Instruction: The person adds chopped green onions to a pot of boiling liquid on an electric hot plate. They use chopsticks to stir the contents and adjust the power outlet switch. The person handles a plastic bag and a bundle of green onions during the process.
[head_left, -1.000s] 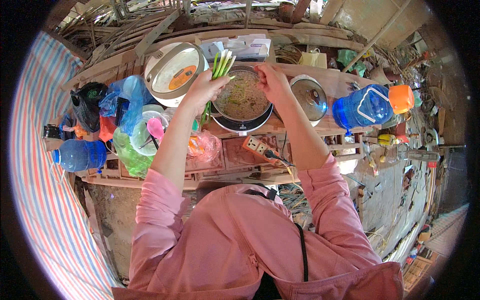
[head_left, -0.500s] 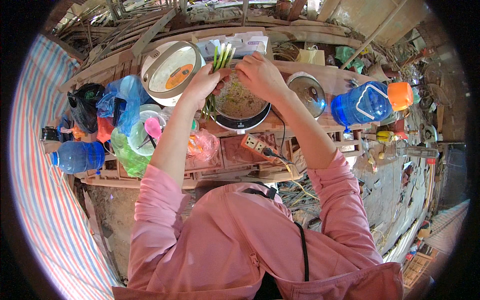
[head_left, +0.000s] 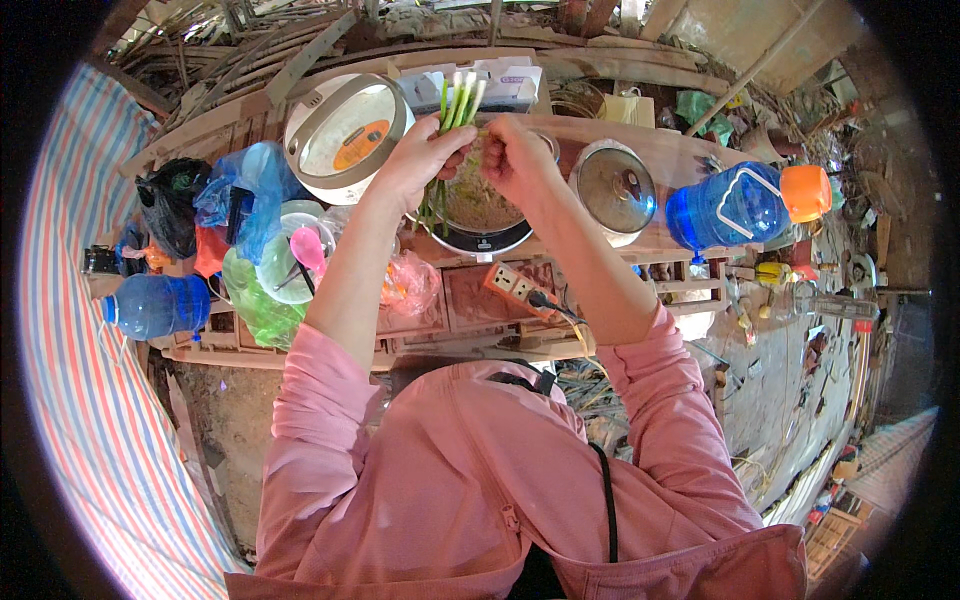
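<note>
While both sleeves stay pink and soft, the left hand (head_left: 420,160) clasps a bundle of slim green stalks (head_left: 456,105) above a round metal pot (head_left: 478,215); the right hand (head_left: 515,160), fingers pinched, touches the stalks, a domed glass lid (head_left: 613,190) just beyond it.

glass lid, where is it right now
In the head view the glass lid lies flat on the wooden bench, right of the cooking pot and left of the blue water jug, just beyond the right hand.
</note>
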